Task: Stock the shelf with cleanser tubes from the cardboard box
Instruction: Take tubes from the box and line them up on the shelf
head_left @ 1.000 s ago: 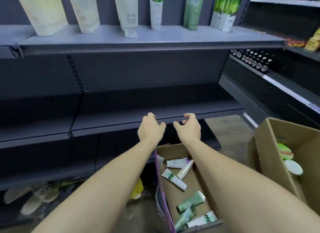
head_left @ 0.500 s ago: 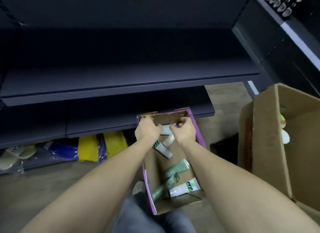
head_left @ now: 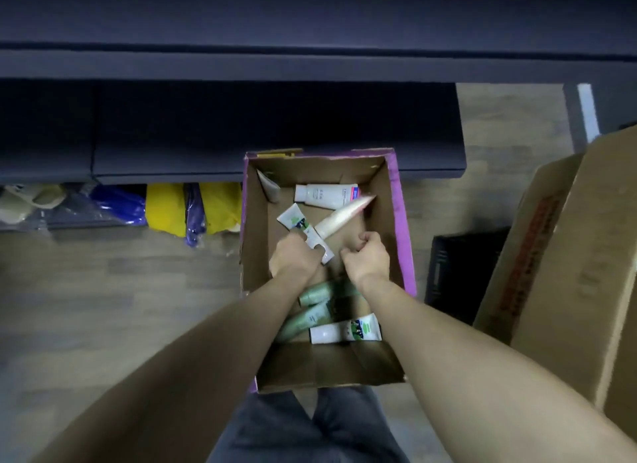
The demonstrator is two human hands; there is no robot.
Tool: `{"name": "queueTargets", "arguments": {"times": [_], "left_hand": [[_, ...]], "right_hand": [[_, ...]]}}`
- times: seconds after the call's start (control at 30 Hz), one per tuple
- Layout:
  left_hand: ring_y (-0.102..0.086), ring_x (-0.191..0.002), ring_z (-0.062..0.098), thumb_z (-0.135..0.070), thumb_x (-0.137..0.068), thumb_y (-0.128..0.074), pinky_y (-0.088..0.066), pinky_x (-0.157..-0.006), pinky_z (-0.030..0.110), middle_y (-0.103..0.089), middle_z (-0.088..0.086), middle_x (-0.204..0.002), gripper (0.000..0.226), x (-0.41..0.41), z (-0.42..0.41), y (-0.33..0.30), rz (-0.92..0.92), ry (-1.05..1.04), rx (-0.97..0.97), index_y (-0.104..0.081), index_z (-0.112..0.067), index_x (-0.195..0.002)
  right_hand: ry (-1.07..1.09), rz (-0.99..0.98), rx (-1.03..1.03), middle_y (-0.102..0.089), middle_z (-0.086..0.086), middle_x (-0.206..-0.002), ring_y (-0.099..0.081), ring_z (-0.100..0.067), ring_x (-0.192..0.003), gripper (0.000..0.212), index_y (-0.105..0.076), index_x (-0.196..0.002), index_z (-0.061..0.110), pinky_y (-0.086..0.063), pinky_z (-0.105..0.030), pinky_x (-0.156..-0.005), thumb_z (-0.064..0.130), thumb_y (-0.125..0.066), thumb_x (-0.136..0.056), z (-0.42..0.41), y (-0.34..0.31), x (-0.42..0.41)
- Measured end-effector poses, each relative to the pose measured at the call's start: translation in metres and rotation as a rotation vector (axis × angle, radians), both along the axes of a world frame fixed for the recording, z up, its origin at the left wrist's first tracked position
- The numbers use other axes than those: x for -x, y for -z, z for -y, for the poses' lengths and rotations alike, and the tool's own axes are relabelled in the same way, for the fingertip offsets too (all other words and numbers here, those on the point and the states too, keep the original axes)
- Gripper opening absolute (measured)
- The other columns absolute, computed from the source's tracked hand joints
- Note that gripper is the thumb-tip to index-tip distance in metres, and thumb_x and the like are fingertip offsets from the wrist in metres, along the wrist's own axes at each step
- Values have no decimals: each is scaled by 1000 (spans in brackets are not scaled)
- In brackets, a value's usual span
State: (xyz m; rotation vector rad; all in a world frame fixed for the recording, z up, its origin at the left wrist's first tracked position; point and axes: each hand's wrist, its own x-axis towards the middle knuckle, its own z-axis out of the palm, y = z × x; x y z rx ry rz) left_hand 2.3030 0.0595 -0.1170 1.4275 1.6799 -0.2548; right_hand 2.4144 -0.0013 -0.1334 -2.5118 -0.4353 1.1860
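An open cardboard box with purple outer walls (head_left: 401, 221) stands on the floor before my knees, below the dark empty shelf (head_left: 275, 66). Inside it, my left hand (head_left: 293, 261) is shut on a white tube with a green label (head_left: 297, 221). A cream tube (head_left: 344, 214) lies blurred across that tube, its lower end at my left fingers. My right hand (head_left: 368, 257) is a closed fist just right of them, with nothing visible in it. Loose in the box are a white tube with a red end (head_left: 325, 195), two green tubes (head_left: 320, 292) and another white green-labelled tube (head_left: 344, 331).
A large brown cardboard box (head_left: 568, 256) stands at the right, with a black crate (head_left: 462, 266) between it and the small box. Yellow and blue bags (head_left: 172, 204) lie under the lowest shelf (head_left: 172, 166) at the left. Wooden floor surrounds the box.
My view has dropped from the shelves down onto the box. Both hands went from the shelf edge into the box, and my left hand has closed on the green-labelled tube.
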Motion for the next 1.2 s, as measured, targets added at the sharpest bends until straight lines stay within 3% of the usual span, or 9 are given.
{"name": "queueTargets", "arguments": {"times": [0.2,0.43,0.5,0.57,0.63,0.7,0.8,1.0,1.2], "left_hand": [[-62,-107,33,-34,-90,-60,-48,-79,32,-68,16,-111,36,-6,19,53,41,-102,132,-66,-4,-109],[-38,-137,28,-30,-101,-46,-29,-104,26,-41,15,-148,51,-23,8,102,69,-159,347,-39,-5,-144],[-56,-109,27,-22,-102,-44,-37,-88,19,-59,20,-116,30,-32,4,119,140,-238,409,-62,2,-110],[-51,-80,19,-11,-101,-47,-40,-65,10,-50,9,-79,28,-41,-2,132,134,-278,386,-54,-4,-75],[-48,-100,17,-15,-97,-56,-38,-76,13,-52,4,-101,21,-42,-4,139,114,-397,333,-53,-1,-113],[-44,-128,18,-26,-89,-67,-31,-94,17,-48,7,-138,69,-39,-3,142,22,-399,238,-33,-6,-145],[-42,-134,24,-33,-78,-75,-35,-105,27,-44,10,-145,85,-36,0,149,-10,-411,164,-31,-9,-148],[-31,-141,29,-29,-86,-67,-28,-113,35,-30,13,-153,84,-18,5,138,-97,-425,156,-19,-11,-152],[-26,-144,28,-26,-89,-67,-25,-114,36,-24,14,-156,83,2,6,123,-102,-384,157,-16,-8,-153]], "right_hand": [[-32,-59,48,-63,-8,-121,-58,-26,-115,41,-53,-119,16,-41,-25,-91,25,-70,-83,-1,53,-12],[60,-74,45,-61,-1,-107,-62,-25,-107,50,-46,-128,19,-40,-24,-77,41,-65,-88,-40,94,-16],[140,-34,40,-62,-5,-118,-62,-29,-110,64,-41,-135,17,-43,-29,-80,49,-64,-84,-57,105,-15],[248,-6,60,-61,-8,-122,-62,-31,-111,69,-40,-134,14,-41,-29,-77,55,-63,-82,-71,116,-14],[310,-36,85,-59,-9,-125,-61,-31,-112,74,-37,-135,7,-36,-28,-74,54,-64,-84,-78,125,-13],[317,-47,106,-58,-11,-127,-60,-32,-113,79,-35,-135,4,-36,-28,-73,55,-66,-84,-80,129,-12],[315,-49,113,-59,-12,-127,-60,-33,-114,83,-36,-135,3,-41,-30,-78,53,-71,-79,-77,129,-10],[301,-141,9,-66,-2,-116,-64,-24,-104,70,-48,-136,18,-47,-25,-91,32,-79,-75,-52,114,-12],[219,-218,162,-66,-8,-114,-64,-27,-102,65,-56,-123,6,-52,-31,-90,33,-81,-71,-24,95,-15]]}}
